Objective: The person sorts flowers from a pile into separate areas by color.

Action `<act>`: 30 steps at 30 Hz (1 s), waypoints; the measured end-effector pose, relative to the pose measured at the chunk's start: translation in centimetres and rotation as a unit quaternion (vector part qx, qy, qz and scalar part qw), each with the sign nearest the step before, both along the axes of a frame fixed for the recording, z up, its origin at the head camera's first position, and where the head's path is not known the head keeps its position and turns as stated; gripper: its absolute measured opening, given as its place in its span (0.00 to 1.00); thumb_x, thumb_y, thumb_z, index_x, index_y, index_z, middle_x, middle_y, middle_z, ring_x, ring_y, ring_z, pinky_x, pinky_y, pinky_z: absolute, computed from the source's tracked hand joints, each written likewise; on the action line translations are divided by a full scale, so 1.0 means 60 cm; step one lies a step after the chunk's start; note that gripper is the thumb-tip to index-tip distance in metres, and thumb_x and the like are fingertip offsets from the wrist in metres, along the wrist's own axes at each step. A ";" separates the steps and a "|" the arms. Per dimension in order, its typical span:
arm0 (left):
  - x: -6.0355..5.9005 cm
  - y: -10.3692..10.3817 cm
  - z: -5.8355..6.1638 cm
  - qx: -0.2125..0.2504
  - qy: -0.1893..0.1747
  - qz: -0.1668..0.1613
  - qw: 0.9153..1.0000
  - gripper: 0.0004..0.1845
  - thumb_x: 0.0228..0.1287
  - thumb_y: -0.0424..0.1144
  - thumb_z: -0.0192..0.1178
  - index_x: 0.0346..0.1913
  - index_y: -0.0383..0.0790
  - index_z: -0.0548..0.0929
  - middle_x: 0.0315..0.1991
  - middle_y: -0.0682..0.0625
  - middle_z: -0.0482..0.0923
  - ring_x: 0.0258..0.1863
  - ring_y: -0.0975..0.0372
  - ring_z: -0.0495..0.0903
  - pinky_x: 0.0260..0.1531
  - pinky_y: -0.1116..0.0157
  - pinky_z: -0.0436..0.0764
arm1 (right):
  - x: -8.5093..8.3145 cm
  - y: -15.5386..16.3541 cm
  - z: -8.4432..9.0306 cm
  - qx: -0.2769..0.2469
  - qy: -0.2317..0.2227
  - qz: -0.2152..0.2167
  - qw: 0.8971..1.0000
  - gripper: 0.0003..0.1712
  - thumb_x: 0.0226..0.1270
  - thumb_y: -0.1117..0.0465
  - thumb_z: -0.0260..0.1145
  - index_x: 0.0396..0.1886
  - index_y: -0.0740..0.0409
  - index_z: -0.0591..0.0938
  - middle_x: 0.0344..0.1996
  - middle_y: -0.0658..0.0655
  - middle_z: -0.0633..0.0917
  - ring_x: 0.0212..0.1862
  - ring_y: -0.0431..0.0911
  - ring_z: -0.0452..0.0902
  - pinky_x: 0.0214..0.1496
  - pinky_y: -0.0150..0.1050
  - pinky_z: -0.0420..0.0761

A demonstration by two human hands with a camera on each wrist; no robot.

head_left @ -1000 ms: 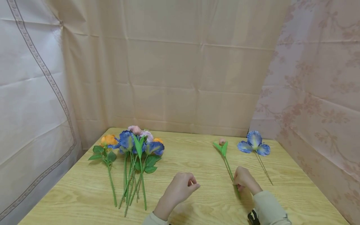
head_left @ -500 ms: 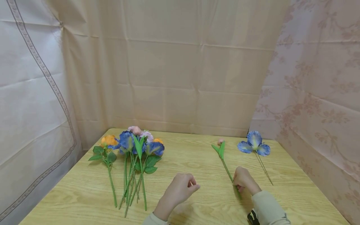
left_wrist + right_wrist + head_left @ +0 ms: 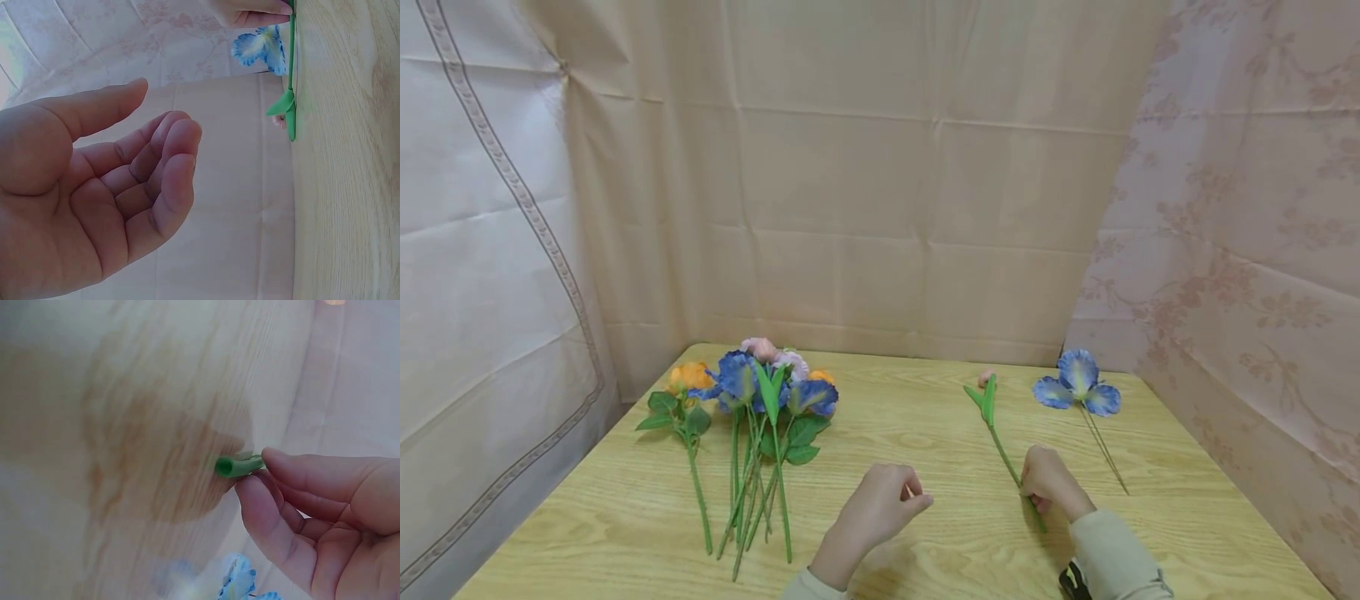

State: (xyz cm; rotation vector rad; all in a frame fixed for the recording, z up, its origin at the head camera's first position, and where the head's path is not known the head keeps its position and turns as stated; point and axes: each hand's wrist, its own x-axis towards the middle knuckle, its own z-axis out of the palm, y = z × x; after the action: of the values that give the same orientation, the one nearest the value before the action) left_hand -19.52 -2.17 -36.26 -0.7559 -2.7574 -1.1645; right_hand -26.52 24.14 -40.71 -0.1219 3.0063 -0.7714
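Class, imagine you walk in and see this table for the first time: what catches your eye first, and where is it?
First, the bunch of blue, orange and pink flowers lying on the left of the wooden table. Next, the single blue flower at the far right. Between them, the right hand pinches the green stem of a pink bud, while the left hand holds nothing.

Left hand [image 3: 94, 200]: palm toward the lens, fingers [image 3: 172, 172] loosely curled, thumb extended upward, holding nothing; fills the left half of the view. Wooden table [image 3: 350, 206]: pale grain, running down the right edge; a green stem [image 3: 291, 75] lies along it, leaves near its far end, a small pink bud [image 3: 279, 120] just beside them; the right hand [image 3: 250, 11], at the top edge, pinches the stem. Blue flower [image 3: 262, 49]: beside the stem, close beneath that hand; beige curtain [image 3: 219, 206] and floral-patterned cloth [image 3: 125, 37] behind.
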 end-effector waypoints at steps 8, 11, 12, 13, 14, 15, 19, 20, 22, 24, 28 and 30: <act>-0.009 -0.045 0.018 0.030 0.024 0.035 0.999 0.06 0.57 0.36 0.60 0.28 0.37 0.80 0.17 0.56 0.70 0.16 0.69 0.66 0.16 0.71 0.68 | 0.006 -0.004 0.004 -0.003 0.007 -0.002 1.000 0.15 0.46 0.70 0.68 0.07 0.64 0.74 0.02 0.50 0.69 0.06 0.38 0.64 0.10 0.32 0.71; -0.017 -0.075 0.027 0.045 0.047 0.081 0.995 0.05 0.57 0.35 0.60 0.29 0.36 0.80 0.18 0.55 0.70 0.16 0.68 0.67 0.16 0.70 0.68 | 0.009 -0.007 0.006 -0.007 0.013 -0.002 1.000 0.19 0.49 0.68 0.67 0.04 0.63 0.72 0.00 0.49 0.67 0.05 0.36 0.60 0.09 0.31 0.68; -0.020 -0.086 0.029 0.049 0.054 0.100 0.992 0.04 0.57 0.34 0.60 0.29 0.36 0.80 0.17 0.55 0.70 0.16 0.67 0.67 0.16 0.70 0.68 | 0.010 -0.009 0.008 -0.010 0.012 -0.004 1.000 0.20 0.50 0.68 0.67 0.04 0.63 0.71 0.01 0.49 0.67 0.05 0.36 0.60 0.09 0.30 0.68; -0.021 -0.096 0.030 0.054 0.056 0.119 0.990 0.04 0.57 0.34 0.60 0.29 0.36 0.80 0.17 0.55 0.70 0.16 0.67 0.67 0.16 0.69 0.68 | 0.012 -0.010 0.009 -0.014 0.009 -0.007 1.000 0.20 0.50 0.67 0.66 0.04 0.62 0.71 0.01 0.49 0.67 0.05 0.36 0.60 0.09 0.30 0.67; -0.023 -0.107 0.032 0.058 0.060 0.139 0.987 0.04 0.56 0.33 0.60 0.29 0.36 0.80 0.17 0.55 0.70 0.16 0.66 0.67 0.16 0.69 0.68 | 0.013 -0.011 0.010 -0.017 0.008 -0.008 1.000 0.19 0.51 0.67 0.66 0.05 0.62 0.71 0.01 0.49 0.67 0.06 0.36 0.60 0.09 0.29 0.67; -0.025 -0.118 0.033 0.062 0.058 0.159 0.984 0.03 0.56 0.33 0.60 0.29 0.36 0.80 0.17 0.55 0.70 0.16 0.66 0.68 0.17 0.68 0.68 | 0.015 -0.013 0.011 -0.021 0.006 -0.009 1.000 0.19 0.51 0.66 0.66 0.05 0.61 0.71 0.02 0.50 0.68 0.06 0.37 0.60 0.10 0.29 0.67; -0.027 -0.165 0.039 0.074 0.035 0.226 0.971 0.04 0.55 0.33 0.61 0.30 0.34 0.80 0.18 0.53 0.72 0.18 0.64 0.70 0.19 0.66 0.69 | 0.019 -0.017 0.013 -0.037 0.004 -0.010 0.999 0.21 0.52 0.66 0.66 0.05 0.58 0.68 0.02 0.49 0.67 0.06 0.37 0.59 0.09 0.28 0.63; -0.027 -0.177 0.040 0.075 0.028 0.243 0.967 0.05 0.56 0.33 0.61 0.30 0.33 0.80 0.19 0.52 0.73 0.19 0.63 0.70 0.20 0.65 0.70 | 0.020 -0.018 0.013 -0.038 0.005 -0.009 0.999 0.22 0.52 0.66 0.66 0.05 0.57 0.67 0.02 0.49 0.66 0.06 0.36 0.58 0.09 0.28 0.62; -0.026 -0.202 0.040 0.073 0.018 0.276 0.958 0.06 0.56 0.34 0.60 0.32 0.32 0.80 0.22 0.50 0.74 0.21 0.60 0.71 0.21 0.63 0.70 | 0.021 -0.020 0.012 -0.043 0.006 -0.007 0.999 0.23 0.52 0.66 0.66 0.04 0.56 0.66 0.02 0.49 0.66 0.06 0.36 0.57 0.09 0.27 0.60; -0.026 -0.223 0.037 0.070 0.015 0.308 0.949 0.08 0.57 0.34 0.60 0.33 0.30 0.79 0.24 0.47 0.75 0.24 0.58 0.72 0.23 0.61 0.71 | 0.022 -0.020 0.011 -0.044 0.006 -0.007 0.999 0.22 0.53 0.65 0.66 0.05 0.57 0.67 0.02 0.49 0.66 0.07 0.36 0.57 0.10 0.27 0.59; -0.025 -0.259 0.022 0.060 0.015 0.363 0.930 0.09 0.57 0.33 0.59 0.34 0.27 0.78 0.26 0.42 0.76 0.26 0.52 0.74 0.26 0.56 0.73 | 0.025 -0.019 0.007 -0.045 0.002 -0.011 0.999 0.21 0.53 0.64 0.66 0.06 0.60 0.69 0.02 0.50 0.68 0.07 0.37 0.57 0.10 0.27 0.58; -0.026 -0.273 0.011 0.054 0.024 0.384 0.922 0.09 0.56 0.32 0.58 0.34 0.25 0.78 0.27 0.40 0.77 0.27 0.49 0.75 0.28 0.54 0.73 | 0.026 -0.018 0.007 -0.045 0.004 -0.009 0.999 0.20 0.54 0.64 0.65 0.07 0.61 0.70 0.03 0.51 0.69 0.07 0.37 0.57 0.10 0.27 0.58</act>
State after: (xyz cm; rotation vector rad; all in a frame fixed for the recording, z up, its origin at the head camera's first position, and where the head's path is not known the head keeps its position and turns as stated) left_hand -21.06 -18.55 -35.62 0.3055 -2.4984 -1.0587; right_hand -24.97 23.04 -40.28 -0.1017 2.9838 -0.9094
